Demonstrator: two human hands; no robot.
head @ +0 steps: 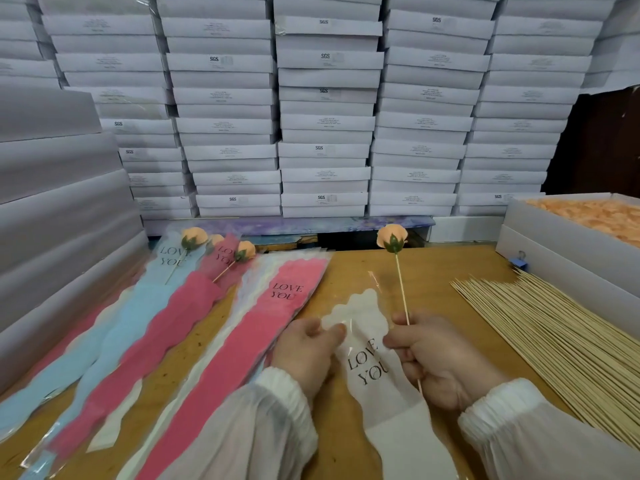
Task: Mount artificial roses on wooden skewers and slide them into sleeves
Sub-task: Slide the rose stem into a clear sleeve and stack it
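Head view: hands [377, 355] on rose [392, 238], sleeve [372, 362]

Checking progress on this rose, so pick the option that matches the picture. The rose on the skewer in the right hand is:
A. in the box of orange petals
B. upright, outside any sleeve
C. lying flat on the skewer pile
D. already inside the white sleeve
B: the right hand grips the skewer with the rose upright above the table, while the left hand pinches the white sleeve beside it.
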